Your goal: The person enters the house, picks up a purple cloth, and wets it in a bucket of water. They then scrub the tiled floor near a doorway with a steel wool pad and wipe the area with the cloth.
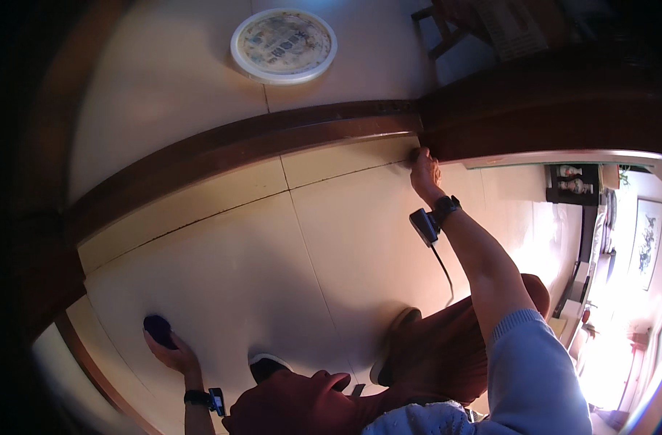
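Observation:
My left hand [170, 350], at the lower left, holds a dark round object [159, 330] above the tiled floor [227, 272]; its kind cannot be told. My right hand [426, 173] reaches to the corner where the dark wooden threshold [255, 138] meets the door frame. Its fingers are bent at the floor's edge, and something small and dark shows at the fingertips, too shadowed to name. Each wrist wears a black strap with a small device, and a cable hangs from the right one [424, 227].
Beyond the threshold lies a round, white-rimmed lid [283, 47] with stained markings. A wooden stool [445, 32] stands at the upper right. The dark door frame [548, 119] runs rightward. My shoes [268, 367] and bent knees are below. Vases [573, 179] are at the right.

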A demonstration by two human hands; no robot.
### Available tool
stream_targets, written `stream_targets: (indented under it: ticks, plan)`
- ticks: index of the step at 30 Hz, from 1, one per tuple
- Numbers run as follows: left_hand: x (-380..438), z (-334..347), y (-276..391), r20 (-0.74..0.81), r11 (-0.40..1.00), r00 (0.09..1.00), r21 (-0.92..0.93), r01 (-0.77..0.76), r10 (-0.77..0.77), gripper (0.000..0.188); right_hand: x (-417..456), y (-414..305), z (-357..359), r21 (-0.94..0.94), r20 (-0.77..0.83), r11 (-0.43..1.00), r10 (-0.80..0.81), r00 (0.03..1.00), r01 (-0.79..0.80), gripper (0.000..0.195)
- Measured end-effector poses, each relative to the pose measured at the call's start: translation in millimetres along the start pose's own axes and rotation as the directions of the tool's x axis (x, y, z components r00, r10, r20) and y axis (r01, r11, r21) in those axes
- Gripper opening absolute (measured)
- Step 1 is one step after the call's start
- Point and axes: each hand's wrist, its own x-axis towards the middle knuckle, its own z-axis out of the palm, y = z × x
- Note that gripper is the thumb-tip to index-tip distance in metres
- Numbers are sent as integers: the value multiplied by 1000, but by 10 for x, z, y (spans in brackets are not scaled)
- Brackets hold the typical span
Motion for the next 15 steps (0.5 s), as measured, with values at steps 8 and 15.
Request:
stream_targets:
  ticks: [8,15]
  plan:
    - [-15,24,-99,-19,999,999,34,-29,29,59,199,-63,123,270,-59,963,38,998,-21,28]
    - [-12,1,-60,-7,1000,1000,16,13,-13,59,367,16,143,179,-70,984,22,997,-10,31]
